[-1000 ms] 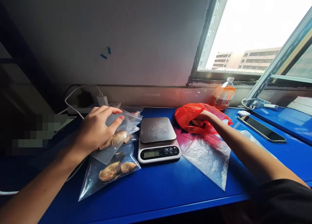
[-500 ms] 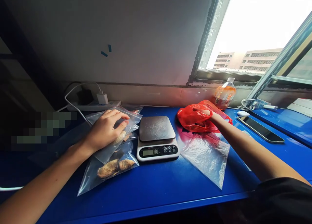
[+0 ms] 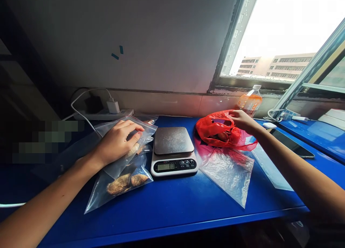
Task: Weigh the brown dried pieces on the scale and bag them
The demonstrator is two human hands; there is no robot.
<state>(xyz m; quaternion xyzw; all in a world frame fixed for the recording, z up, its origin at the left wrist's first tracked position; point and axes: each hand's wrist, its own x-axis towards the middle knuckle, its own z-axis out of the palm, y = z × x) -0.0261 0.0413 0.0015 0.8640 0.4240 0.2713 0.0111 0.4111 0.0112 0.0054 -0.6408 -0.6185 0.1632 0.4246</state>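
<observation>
My left hand (image 3: pixel 117 140) lies open over a pile of clear zip bags (image 3: pixel 98 196), fingers loosely bent and thumb apart. Brown, rough-skinned dried pieces (image 3: pixel 118 184) show in the lowest bag. Beside the pile stands a kitchen scale (image 3: pixel 174 142) with a bare metal plate dusted with white specks; its lit display (image 3: pixel 166 166) is hard to read. My right hand (image 3: pixel 241 119) pinches the rim of a red plastic bag (image 3: pixel 211 123). Reddish-brown lumps (image 3: pixel 223 136) show through the bag's opening. Part of the red bag covers a flat clear plastic bag (image 3: pixel 231 178).
Behind the red bag, an orange drink bottle (image 3: pixel 250 100) stands under the window. A phone (image 3: pixel 292 143) lies at the right, partly behind my forearm. A power strip with a white charger (image 3: pixel 113 106) and cable sits against the wall. The blue table's (image 3: pixel 172 208) front edge runs below.
My right hand has come up out of the red bag and moved right to its rim. The bag's opening now shows its contents. My left hand has stayed put.
</observation>
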